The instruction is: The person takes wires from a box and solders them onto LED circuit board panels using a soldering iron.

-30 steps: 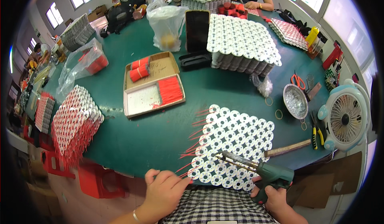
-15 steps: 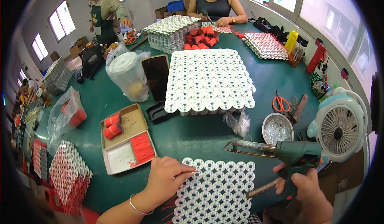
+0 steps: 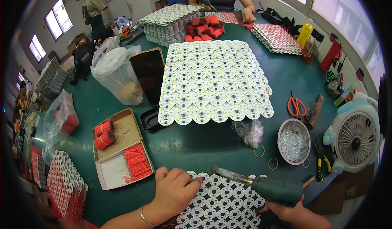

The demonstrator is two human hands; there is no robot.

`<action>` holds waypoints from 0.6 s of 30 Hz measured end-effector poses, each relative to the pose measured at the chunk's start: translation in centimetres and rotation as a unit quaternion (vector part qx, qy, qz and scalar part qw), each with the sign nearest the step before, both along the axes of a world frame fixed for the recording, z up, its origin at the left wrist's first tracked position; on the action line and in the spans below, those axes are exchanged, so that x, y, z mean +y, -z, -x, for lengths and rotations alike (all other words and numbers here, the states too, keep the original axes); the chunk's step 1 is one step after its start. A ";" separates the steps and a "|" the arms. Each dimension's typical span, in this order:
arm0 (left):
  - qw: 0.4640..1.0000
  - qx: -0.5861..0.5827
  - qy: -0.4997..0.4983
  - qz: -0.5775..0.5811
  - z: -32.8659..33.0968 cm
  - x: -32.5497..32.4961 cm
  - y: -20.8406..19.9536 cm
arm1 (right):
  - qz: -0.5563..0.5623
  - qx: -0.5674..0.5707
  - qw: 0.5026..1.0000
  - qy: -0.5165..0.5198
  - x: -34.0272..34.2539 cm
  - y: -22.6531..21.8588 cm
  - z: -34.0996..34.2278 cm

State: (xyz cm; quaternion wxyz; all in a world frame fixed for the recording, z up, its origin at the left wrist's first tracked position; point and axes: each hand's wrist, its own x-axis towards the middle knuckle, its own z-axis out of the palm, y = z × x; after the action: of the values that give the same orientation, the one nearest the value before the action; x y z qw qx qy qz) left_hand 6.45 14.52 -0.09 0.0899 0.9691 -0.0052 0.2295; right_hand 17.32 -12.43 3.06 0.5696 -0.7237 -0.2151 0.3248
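Observation:
My left hand [image 3: 176,191] is closed in a pinch at the upper left corner of a panel of round white LED boards [image 3: 222,204]. A red wire's tip barely shows at its fingertips; most of the wire is hidden by the hand. Several red wires [image 3: 173,220] stick out at the panel's left edge, below that hand. My right hand [image 3: 292,213] is wrapped round a green soldering gun [image 3: 277,190], held over the panel's right side. Its metal nose [image 3: 230,176] points left toward the left fingertips, apart from them.
A large stack of LED panels [image 3: 214,82] stands ahead. At left lies a cardboard box [image 3: 102,176] with red wires [image 3: 136,162]. A metal bowl [image 3: 294,141], red scissors [image 3: 295,106], pliers [image 3: 322,161] and a fan [image 3: 355,133] are at right. Co-workers are beyond.
The soldering gun has moved left and its nose has come nearer my left fingertips, tilting downward to the right. My left hand stays at the panel's corner. The view has shifted slightly.

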 end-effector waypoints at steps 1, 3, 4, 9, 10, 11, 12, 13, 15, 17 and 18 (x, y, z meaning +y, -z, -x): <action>1.000 0.001 0.001 0.001 0.0 -0.1 0.1 | 0.001 0.001 1.000 0.001 -0.1 0.0 -0.1; 1.000 0.002 -0.003 0.004 0.0 -0.3 0.2 | 0.072 -0.275 0.952 -0.113 -0.2 -0.1 -0.3; 1.000 0.001 -0.002 0.004 0.0 -0.3 0.3 | 0.083 -0.174 0.980 -0.057 0.4 -0.8 0.3; 0.999 -0.021 0.002 0.028 -0.1 -0.4 0.8 | 0.105 -0.239 0.961 -0.095 0.5 0.1 0.1; 0.999 -0.021 0.001 0.028 -0.1 -0.3 0.8 | 0.112 -0.283 0.946 -0.108 0.6 0.3 0.1; 0.999 -0.014 0.004 0.031 -0.1 -0.3 0.8 | 0.112 -0.284 0.946 -0.109 0.6 0.4 0.1; 0.999 -0.008 0.006 0.034 0.0 -0.3 0.8 | 0.114 -0.274 0.949 -0.109 0.6 0.5 0.1; 0.999 -0.008 0.005 0.034 0.0 -0.2 0.9 | 0.115 -0.265 0.951 -0.108 0.6 0.5 0.1; 0.999 -0.005 0.008 0.044 0.0 -0.1 1.0 | 0.126 -0.200 0.969 -0.078 1.3 -0.5 0.4; 0.999 -0.005 0.006 0.049 0.0 -0.1 1.0 | 0.135 -0.133 0.981 -0.047 1.5 -0.7 0.5; 0.999 -0.004 0.004 0.054 0.0 -0.1 1.0 | 0.146 -0.182 0.970 -0.072 1.4 -0.4 0.5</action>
State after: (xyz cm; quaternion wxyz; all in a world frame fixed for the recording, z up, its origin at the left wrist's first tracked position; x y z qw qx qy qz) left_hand 6.47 14.40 -1.07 0.1428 0.9618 0.0032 0.2334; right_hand 16.85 -11.08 3.50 0.3839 -0.8289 -0.3167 0.2553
